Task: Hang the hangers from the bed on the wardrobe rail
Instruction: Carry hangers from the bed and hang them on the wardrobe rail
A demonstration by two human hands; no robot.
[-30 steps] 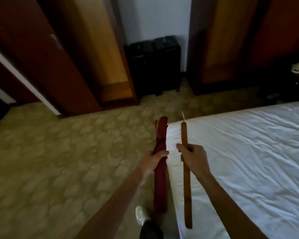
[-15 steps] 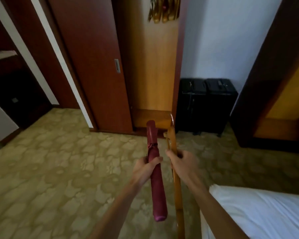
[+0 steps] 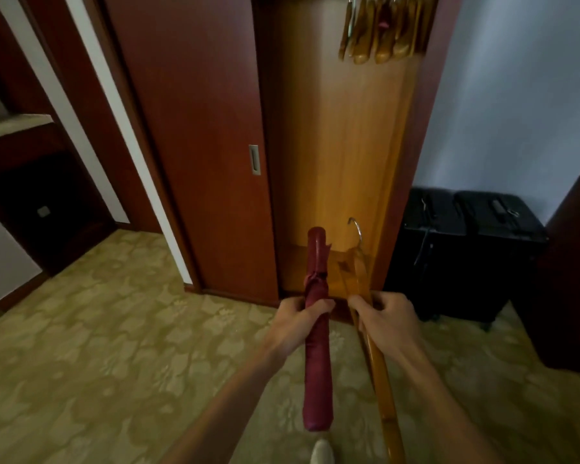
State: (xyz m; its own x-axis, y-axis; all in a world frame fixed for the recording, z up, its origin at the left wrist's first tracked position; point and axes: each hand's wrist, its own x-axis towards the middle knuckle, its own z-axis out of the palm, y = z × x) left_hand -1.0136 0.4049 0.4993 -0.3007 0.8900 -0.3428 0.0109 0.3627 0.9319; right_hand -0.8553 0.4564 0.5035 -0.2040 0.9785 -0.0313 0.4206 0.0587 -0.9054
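My left hand (image 3: 297, 324) grips a red padded hanger (image 3: 317, 373), seen edge-on and pointing away from me. My right hand (image 3: 387, 321) holds a wooden hanger (image 3: 380, 393) with a metal hook (image 3: 355, 227) at its top. Both hangers are held side by side in front of the open wardrobe (image 3: 339, 155). Several wooden hangers (image 3: 382, 31) hang at the top of the wardrobe opening; the rail itself is out of view. The bed is not in view.
The wardrobe's dark sliding door (image 3: 198, 139) stands left of the opening. Two black suitcases (image 3: 466, 252) stand against the white wall to the right. Dark wooden furniture (image 3: 573, 272) is at the far right. Patterned carpet (image 3: 98, 363) covers the floor.
The view has swung from the bed towards the wardrobe and come closer to it. The bed has left the view. Both hands keep their hangers.
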